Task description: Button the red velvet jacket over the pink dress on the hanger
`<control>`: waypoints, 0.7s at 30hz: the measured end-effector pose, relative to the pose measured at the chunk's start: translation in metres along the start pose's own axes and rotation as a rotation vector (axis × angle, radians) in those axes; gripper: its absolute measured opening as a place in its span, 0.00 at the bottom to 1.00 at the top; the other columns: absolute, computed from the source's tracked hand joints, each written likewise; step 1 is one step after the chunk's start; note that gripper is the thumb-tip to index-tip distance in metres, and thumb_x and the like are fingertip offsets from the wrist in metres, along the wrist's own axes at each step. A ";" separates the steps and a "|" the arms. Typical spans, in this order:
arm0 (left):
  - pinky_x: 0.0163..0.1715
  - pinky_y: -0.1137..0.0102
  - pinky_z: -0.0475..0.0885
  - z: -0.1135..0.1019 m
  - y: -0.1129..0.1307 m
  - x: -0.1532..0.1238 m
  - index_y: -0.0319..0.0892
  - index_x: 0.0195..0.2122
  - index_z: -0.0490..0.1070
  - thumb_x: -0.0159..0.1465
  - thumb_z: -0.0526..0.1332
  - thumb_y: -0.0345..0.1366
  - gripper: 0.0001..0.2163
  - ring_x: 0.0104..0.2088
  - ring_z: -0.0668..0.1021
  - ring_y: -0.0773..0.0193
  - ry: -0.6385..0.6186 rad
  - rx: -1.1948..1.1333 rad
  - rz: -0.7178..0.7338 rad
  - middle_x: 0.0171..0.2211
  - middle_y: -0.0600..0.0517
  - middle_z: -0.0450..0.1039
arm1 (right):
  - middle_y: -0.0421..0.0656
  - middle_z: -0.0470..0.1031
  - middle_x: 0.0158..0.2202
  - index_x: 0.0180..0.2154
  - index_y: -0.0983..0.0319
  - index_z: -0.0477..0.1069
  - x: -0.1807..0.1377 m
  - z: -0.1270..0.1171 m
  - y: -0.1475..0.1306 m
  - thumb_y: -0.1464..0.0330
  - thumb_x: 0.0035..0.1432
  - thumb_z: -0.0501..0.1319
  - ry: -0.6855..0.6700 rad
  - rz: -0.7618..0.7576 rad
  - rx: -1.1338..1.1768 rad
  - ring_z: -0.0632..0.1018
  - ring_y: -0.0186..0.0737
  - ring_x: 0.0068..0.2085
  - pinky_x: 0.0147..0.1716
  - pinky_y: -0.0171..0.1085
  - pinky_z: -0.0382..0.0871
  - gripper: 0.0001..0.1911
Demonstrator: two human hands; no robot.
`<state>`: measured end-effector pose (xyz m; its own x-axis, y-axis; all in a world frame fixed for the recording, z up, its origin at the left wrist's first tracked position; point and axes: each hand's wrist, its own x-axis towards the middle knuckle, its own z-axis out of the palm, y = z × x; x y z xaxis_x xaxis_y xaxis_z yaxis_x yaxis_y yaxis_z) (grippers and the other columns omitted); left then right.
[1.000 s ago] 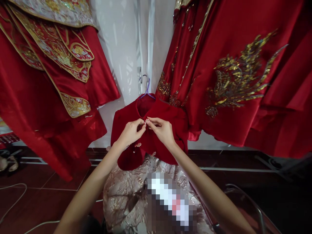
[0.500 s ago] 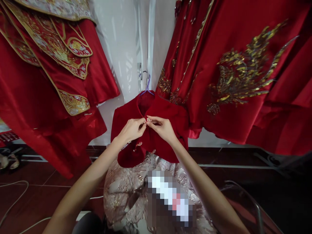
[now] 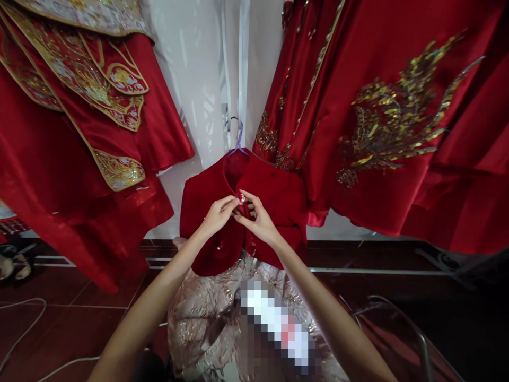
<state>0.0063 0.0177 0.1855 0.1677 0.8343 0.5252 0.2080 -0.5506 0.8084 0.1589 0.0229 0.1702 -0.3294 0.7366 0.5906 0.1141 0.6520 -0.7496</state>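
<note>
A short red velvety jacket (image 3: 274, 185) hangs on a purple hanger (image 3: 239, 140), its two front edges meeting below the collar. Both my hands are at the top of this front opening. My left hand (image 3: 220, 214) pinches the edge beside a pearl-trimmed fastener (image 3: 242, 198). Curved around the other edge, my right hand (image 3: 259, 218) has its fingertips at the fastener and its thumb underneath. The fingertips partly hide the cloth between them. Lower down the front sits another small beaded ornament (image 3: 220, 245).
Embroidered red garments (image 3: 167, 116) hang at the left, and a red skirt with gold sequins (image 3: 401, 111) at the right. Pale shiny fabric (image 3: 199, 307) lies below the jacket, partly covered by a blurred-out patch. A white cable (image 3: 43, 318) runs over the dark floor; a metal frame (image 3: 421, 345) stands lower right.
My right hand's fingers have spread and curled around the jacket's edge, its thumb now lower. My left hand has shifted slightly down and left. The jacket front has shifted a little.
</note>
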 end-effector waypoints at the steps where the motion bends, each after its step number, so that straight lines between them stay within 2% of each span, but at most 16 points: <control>1: 0.33 0.73 0.71 0.001 0.000 0.001 0.39 0.34 0.71 0.62 0.53 0.42 0.12 0.33 0.75 0.66 0.018 0.015 0.015 0.32 0.51 0.73 | 0.46 0.62 0.51 0.57 0.55 0.55 0.000 0.001 0.000 0.65 0.50 0.62 0.013 0.003 0.003 0.70 0.37 0.44 0.44 0.38 0.68 0.33; 4: 0.33 0.74 0.70 0.004 0.002 0.002 0.39 0.33 0.71 0.61 0.54 0.43 0.13 0.32 0.75 0.67 0.034 0.041 0.037 0.30 0.52 0.73 | 0.45 0.63 0.50 0.57 0.55 0.56 0.002 0.003 -0.001 0.65 0.50 0.62 0.026 0.006 0.031 0.70 0.37 0.43 0.44 0.38 0.68 0.32; 9: 0.33 0.73 0.72 0.010 -0.002 0.001 0.39 0.34 0.71 0.61 0.55 0.44 0.13 0.30 0.76 0.67 0.062 -0.068 -0.001 0.31 0.52 0.74 | 0.45 0.62 0.51 0.57 0.56 0.55 0.002 0.003 0.000 0.70 0.48 0.62 0.013 -0.009 0.056 0.71 0.36 0.42 0.45 0.39 0.68 0.34; 12: 0.33 0.72 0.73 0.013 -0.006 0.001 0.39 0.35 0.71 0.60 0.57 0.43 0.12 0.29 0.76 0.67 0.075 -0.101 -0.017 0.32 0.51 0.75 | 0.46 0.61 0.52 0.58 0.56 0.55 0.002 0.000 0.004 0.73 0.47 0.61 -0.012 0.004 0.074 0.71 0.37 0.45 0.47 0.41 0.67 0.36; 15: 0.30 0.72 0.74 0.017 -0.008 0.002 0.38 0.33 0.71 0.59 0.57 0.41 0.11 0.26 0.76 0.68 0.104 -0.166 -0.077 0.28 0.52 0.74 | 0.46 0.59 0.56 0.59 0.55 0.53 0.001 -0.006 0.012 0.75 0.46 0.58 -0.071 0.037 0.123 0.70 0.39 0.49 0.49 0.42 0.66 0.38; 21: 0.26 0.73 0.74 0.032 -0.008 0.006 0.37 0.29 0.71 0.58 0.57 0.37 0.09 0.23 0.76 0.69 0.133 -0.241 -0.207 0.23 0.51 0.74 | 0.44 0.58 0.59 0.60 0.56 0.52 -0.001 -0.016 0.027 0.76 0.47 0.56 -0.120 -0.026 0.102 0.60 0.41 0.60 0.59 0.44 0.54 0.38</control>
<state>0.0364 0.0261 0.1736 0.0151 0.9324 0.3611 -0.0117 -0.3609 0.9325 0.1771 0.0423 0.1543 -0.4411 0.6893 0.5748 0.0103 0.6443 -0.7647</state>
